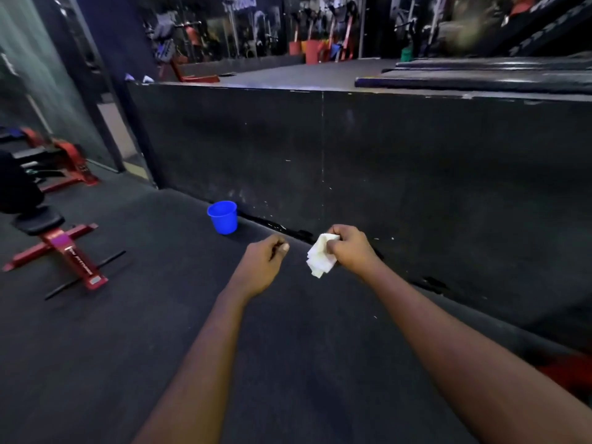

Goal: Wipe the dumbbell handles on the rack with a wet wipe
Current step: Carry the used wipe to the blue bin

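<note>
**Gym floor, white wipe bunched in the right hand**

Dark rubber flooring [160, 315] fills the lower half of the view. It runs up to the tall, scuffed black side of a raised platform [416, 171], which crosses from 12 to 3 o'clock. Beyond the platform's top edge, at 12 o'clock, a mirrored wall [256, 27] shows blurred red and black equipment.

A small blue plastic bucket [222, 217] stands upright on the floor, close to the foot of the platform side. It lies at about 10 o'clock from the hands. At 8 o'clock, near the left edge, is a red-framed bench with a black padded seat [69, 254].

Both bare forearms reach forward from 6 o'clock, and the hands sit side by side near the centre, apart and not touching.

The right hand [350, 248] is turned knuckles-up with its fingers curled round a crumpled white wet wipe [320, 257]. The wipe's loose folds hang out of the fist toward 7 o'clock, into the gap between the hands.

The left hand [264, 261] is also knuckles-up. Its fingers are drawn in toward the palm and the thumb tip rests against the forefinger. Nothing can be seen in its grasp. It sits at 9 o'clock from the wipe, near it but clear of it.
</note>
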The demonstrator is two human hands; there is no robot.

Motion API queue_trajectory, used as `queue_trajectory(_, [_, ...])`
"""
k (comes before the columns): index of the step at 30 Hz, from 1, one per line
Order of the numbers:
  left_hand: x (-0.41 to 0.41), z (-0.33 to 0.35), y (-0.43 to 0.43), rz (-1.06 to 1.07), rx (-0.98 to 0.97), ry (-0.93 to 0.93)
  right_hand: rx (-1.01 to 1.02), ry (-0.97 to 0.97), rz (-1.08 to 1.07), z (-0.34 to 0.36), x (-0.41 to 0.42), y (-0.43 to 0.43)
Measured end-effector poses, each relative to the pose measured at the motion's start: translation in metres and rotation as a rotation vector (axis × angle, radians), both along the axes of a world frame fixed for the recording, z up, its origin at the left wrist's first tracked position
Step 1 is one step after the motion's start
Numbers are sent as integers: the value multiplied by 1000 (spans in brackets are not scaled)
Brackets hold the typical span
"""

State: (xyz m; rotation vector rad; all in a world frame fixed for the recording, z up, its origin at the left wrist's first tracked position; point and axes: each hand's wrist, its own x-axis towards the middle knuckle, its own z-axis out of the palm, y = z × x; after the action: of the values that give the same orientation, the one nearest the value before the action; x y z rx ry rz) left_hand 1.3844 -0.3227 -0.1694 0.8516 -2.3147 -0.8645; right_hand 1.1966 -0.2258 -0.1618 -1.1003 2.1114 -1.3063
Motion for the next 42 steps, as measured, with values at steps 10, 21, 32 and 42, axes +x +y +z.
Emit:
queue_trajectory(10, [-93,-13,-174,214,-5,-30,17,-44,196,-19,-110,-215])
queue_trajectory(21, [-156,-17,-375,431,-9,-28,13,-18,392,-20,-179,-465])
queue_trajectory(32, [-173,-2,-651,509,-60,-38,2,9,461,1,-198,-742])
queue_trajectory(42, [-214,-18,-872,516,-38,-69,15,-22,464,-13,-234,-968])
